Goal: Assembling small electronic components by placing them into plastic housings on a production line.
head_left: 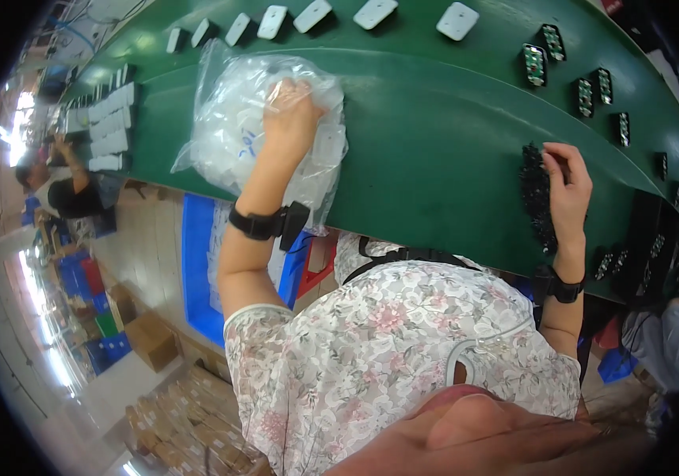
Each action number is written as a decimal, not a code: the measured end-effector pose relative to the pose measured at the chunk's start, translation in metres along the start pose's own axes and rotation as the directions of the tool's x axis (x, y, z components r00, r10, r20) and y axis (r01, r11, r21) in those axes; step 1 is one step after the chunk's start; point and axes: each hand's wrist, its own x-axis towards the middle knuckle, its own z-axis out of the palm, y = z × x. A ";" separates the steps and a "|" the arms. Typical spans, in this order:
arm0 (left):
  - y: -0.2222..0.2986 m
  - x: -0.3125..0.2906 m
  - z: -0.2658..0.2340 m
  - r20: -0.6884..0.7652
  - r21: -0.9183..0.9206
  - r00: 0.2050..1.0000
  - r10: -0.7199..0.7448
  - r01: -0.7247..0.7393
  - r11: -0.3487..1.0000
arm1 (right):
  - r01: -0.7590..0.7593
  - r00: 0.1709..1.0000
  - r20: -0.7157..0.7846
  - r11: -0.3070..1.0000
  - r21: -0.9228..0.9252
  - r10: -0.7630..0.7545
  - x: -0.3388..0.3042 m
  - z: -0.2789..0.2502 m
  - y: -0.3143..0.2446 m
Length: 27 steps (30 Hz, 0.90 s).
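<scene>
A clear plastic bag full of white plastic parts lies on the green table to the left. My left hand is at this bag with its fingers curled down among the parts. What those fingers grip is hidden. On the right, a long heap of small black pieces, perhaps screws, sits on the table. My right hand is at the heap's right edge, thumb and fingers bent together in a pinch. Anything between them is too small to make out.
White-topped cases stand in a row along the green table. Black cases with green circuit boards are spread at the right. White cases are stacked at far left. A blue bin stands below the table edge. Other people sit at both sides.
</scene>
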 end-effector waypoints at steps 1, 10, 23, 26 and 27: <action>0.000 -0.001 0.001 -0.004 -0.017 1.000 0.021 -0.021 1.000 | 0.000 1.000 0.003 1.000 0.019 0.000 -0.001 0.000 -0.002; 0.072 -0.039 -0.053 -0.130 -0.631 0.988 -0.085 -0.016 0.775 | -0.263 0.965 0.145 0.838 0.478 0.220 0.007 0.033 -0.024; 0.176 0.000 -0.008 -0.024 -0.942 0.990 0.138 -0.068 0.330 | -0.109 0.990 0.129 0.867 0.486 0.052 0.012 0.060 -0.033; 0.178 0.003 -0.005 -0.032 -0.969 0.993 0.118 -0.060 0.241 | -0.085 0.991 0.125 0.919 0.386 0.040 0.015 0.054 -0.032; 0.175 0.004 -0.007 0.084 -0.976 0.989 0.123 0.057 0.209 | -0.076 0.988 0.151 0.952 0.296 0.032 0.016 0.052 -0.032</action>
